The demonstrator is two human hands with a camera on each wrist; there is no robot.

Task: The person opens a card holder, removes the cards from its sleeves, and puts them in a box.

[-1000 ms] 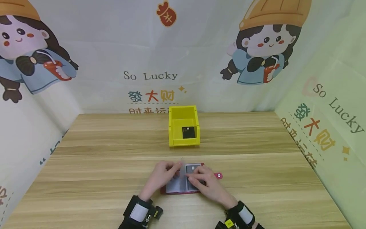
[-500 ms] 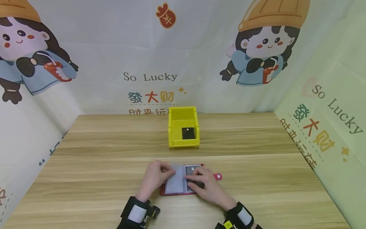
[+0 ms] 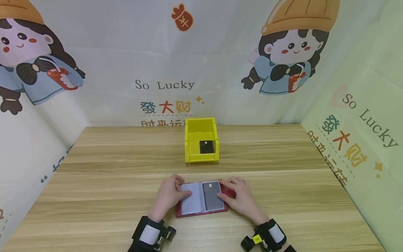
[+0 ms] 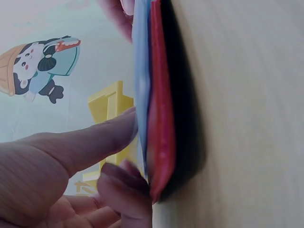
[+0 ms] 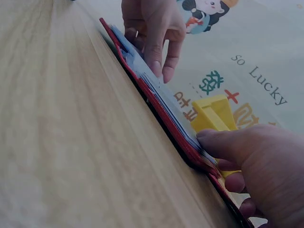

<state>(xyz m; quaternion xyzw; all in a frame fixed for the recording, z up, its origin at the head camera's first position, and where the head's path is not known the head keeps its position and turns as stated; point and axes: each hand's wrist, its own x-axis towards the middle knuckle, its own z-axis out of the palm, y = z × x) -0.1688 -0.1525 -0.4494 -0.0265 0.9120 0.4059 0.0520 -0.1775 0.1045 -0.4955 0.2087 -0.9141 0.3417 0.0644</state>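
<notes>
A red card holder lies open in front of me, its pages facing up. The left clear sleeve looks whitish; a dark grey card shows in the right one. My left hand grips the left edge, thumb on the sleeve and fingers curled at the rim, as the left wrist view shows. At the opposite edge, my right hand pinches the holder with its thumb on the page; it covers most of the strap. From the right wrist, several stacked sleeves show above the red cover.
Beyond the holder, a yellow bin stands near the back of the wooden table, with a black card inside. A printed white cloth hangs behind the table and along both sides.
The left hand has laid a clear sleeve over to the left and moved to the holder's left edge. The right hand has shifted right, off the grey card, onto the right edge.
</notes>
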